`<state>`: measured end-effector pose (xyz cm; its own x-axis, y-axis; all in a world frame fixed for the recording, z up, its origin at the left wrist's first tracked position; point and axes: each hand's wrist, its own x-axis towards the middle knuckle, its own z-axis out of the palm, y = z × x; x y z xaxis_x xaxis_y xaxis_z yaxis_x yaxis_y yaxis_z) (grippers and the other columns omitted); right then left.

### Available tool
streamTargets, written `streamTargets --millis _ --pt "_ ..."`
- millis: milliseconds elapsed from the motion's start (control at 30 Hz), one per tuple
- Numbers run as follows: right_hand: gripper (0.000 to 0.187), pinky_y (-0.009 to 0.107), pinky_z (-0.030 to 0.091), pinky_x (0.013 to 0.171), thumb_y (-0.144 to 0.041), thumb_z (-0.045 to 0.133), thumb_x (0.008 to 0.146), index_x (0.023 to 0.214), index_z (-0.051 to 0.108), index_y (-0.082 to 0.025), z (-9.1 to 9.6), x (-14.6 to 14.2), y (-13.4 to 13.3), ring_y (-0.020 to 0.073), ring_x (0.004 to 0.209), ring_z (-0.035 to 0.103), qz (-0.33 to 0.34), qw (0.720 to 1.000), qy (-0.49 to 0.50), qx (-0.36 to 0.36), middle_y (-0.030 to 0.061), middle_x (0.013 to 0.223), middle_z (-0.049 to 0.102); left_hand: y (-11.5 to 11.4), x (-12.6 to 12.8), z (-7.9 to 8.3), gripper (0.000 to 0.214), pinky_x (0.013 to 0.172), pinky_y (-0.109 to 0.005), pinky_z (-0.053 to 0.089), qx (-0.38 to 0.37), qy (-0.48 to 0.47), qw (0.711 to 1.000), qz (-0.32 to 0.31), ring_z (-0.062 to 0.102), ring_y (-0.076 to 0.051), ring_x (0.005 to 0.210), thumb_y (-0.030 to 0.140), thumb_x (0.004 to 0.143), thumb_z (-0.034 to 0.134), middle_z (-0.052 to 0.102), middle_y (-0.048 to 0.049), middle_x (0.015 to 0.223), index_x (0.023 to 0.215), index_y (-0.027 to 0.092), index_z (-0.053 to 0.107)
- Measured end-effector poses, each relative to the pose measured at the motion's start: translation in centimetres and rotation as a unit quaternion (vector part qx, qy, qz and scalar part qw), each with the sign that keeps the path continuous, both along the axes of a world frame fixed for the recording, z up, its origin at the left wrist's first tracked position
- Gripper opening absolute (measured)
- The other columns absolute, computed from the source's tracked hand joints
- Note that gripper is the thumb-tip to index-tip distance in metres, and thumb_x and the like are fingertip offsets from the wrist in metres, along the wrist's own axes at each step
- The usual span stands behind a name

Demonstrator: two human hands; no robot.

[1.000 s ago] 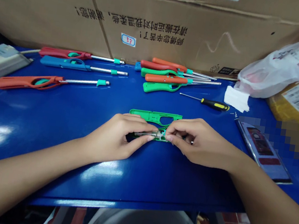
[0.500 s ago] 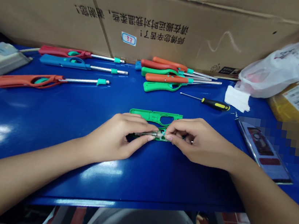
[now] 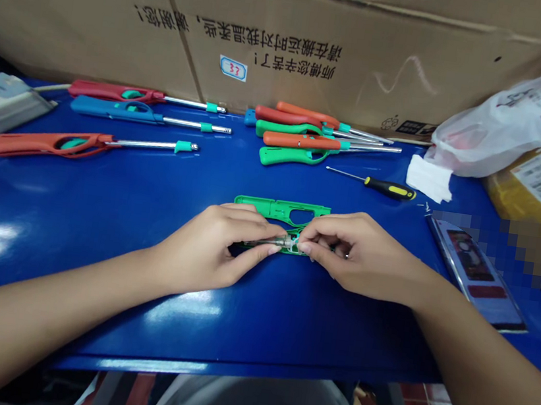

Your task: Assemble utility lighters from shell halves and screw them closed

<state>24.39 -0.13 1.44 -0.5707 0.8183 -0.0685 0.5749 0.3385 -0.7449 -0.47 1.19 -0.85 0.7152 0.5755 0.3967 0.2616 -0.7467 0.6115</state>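
Observation:
My left hand (image 3: 222, 243) is closed, thumb and forefinger pinching a clear, narrow fuel tank (image 3: 265, 240) of a lighter from above and below. Under the tank lies one green shell half (image 3: 289, 250), mostly covered by my fingers. My right hand (image 3: 351, 253) is closed too, its fingertips together at the right end of the tank by small pale inner parts (image 3: 294, 243). Whatever those fingertips grip is hidden. A bit of metal shows below the curled right fingers. The other green shell half (image 3: 277, 209) lies just behind my hands, hollow side up.
Long lighters lie behind: an orange one (image 3: 49, 143), a blue one (image 3: 118, 109), a red one (image 3: 115, 93), and a pile (image 3: 303, 142) of several. A screwdriver (image 3: 389, 188), tiny screws, white paper (image 3: 430, 178) and a phone (image 3: 478, 273) are at right. A cardboard box (image 3: 100, 20) stands behind.
Both hands stay almost in place at the tank, with the right fingertips shifted very slightly. The view has moved a touch; nothing was let go.

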Motion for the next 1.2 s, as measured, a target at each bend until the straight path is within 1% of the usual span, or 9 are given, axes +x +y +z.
streamTargets --millis 167,400,500,600,700,867,1033,1200 --pt "0.018 0.024 0.035 0.054 -0.026 0.058 0.098 0.088 0.072 -0.019 -0.1 0.0 -0.1 0.0095 0.058 0.045 -0.002 1.0 0.0 -0.001 -0.0044 0.063 0.056 0.0 0.0 0.0 0.028 0.085 -0.032 0.058 0.015 0.003 1.0 -0.002 0.075 -0.017 0.088 0.017 0.099 0.061 0.081 -0.0059 0.109 0.123 0.023 0.075" --pt "0.019 0.023 0.035 0.054 -0.027 0.058 0.098 0.088 0.072 -0.019 -0.1 -0.1 -0.2 0.0092 0.058 0.046 -0.001 1.0 -0.002 0.005 -0.0044 0.063 0.057 0.0 -0.1 -0.2 0.027 0.083 -0.033 0.057 0.016 0.005 1.0 -0.002 0.074 -0.018 0.086 0.017 0.099 0.063 0.081 -0.0053 0.107 0.122 0.022 0.075" --pt "0.019 0.023 0.036 0.055 -0.027 0.058 0.098 0.088 0.072 -0.019 -0.2 0.0 -0.1 0.0089 0.056 0.046 -0.008 1.0 0.004 -0.007 -0.0043 0.064 0.058 0.0 -0.1 -0.2 0.024 0.085 -0.033 0.058 0.026 0.008 1.0 0.009 0.074 -0.018 0.087 0.019 0.1 0.061 0.08 -0.0061 0.104 0.12 0.02 0.075" --pt "0.018 0.023 0.037 0.055 -0.028 0.058 0.097 0.09 0.072 -0.019 -0.3 0.1 0.0 0.0094 0.057 0.048 -0.031 0.999 0.013 -0.017 -0.0032 0.067 0.059 0.0 -0.2 -0.2 0.023 0.089 -0.032 0.058 0.031 0.011 0.999 0.028 0.074 -0.019 0.094 0.02 0.1 0.06 0.079 -0.0067 0.104 0.119 0.019 0.074" --pt "0.018 0.023 0.038 0.055 -0.03 0.059 0.097 0.092 0.073 -0.019 -0.5 -0.1 0.0 0.0102 0.059 0.05 -0.056 0.998 0.02 -0.011 -0.002 0.068 0.06 0.0 -0.3 -0.1 0.023 0.088 -0.028 0.058 0.019 0.015 0.999 0.048 0.072 -0.017 0.097 0.02 0.1 0.06 0.076 -0.0069 0.107 0.119 0.019 0.075" --pt "0.021 0.024 0.036 0.053 -0.032 0.061 0.096 0.089 0.074 -0.017 -0.8 -0.4 0.1 0.0091 0.056 0.045 -0.077 0.996 0.042 -0.001 -0.0028 0.064 0.056 -0.1 -0.3 -0.1 0.023 0.082 -0.025 0.056 0.0 0.015 0.998 0.062 0.069 -0.015 0.09 0.02 0.1 0.062 0.07 -0.0066 0.101 0.118 0.016 0.076" --pt "0.02 0.023 0.036 0.052 -0.031 0.063 0.096 0.089 0.076 -0.017 -1.1 -0.5 0.2 0.0082 0.055 0.046 -0.074 0.996 0.042 0.011 -0.0029 0.064 0.058 0.0 -0.3 -0.4 0.023 0.078 -0.024 0.056 -0.024 0.009 0.998 0.057 0.068 -0.014 0.087 0.02 0.1 0.062 0.069 -0.0061 0.098 0.117 0.016 0.076" --pt "0.019 0.023 0.037 0.053 -0.03 0.064 0.096 0.092 0.078 -0.019 -0.8 -0.4 0.1 0.0086 0.056 0.048 -0.062 0.997 0.024 0.04 -0.0024 0.065 0.061 0.1 -0.3 -0.1 0.025 0.08 -0.024 0.055 -0.017 0.013 0.998 0.052 0.068 -0.014 0.087 0.019 0.099 0.062 0.07 -0.0061 0.099 0.12 0.016 0.076"
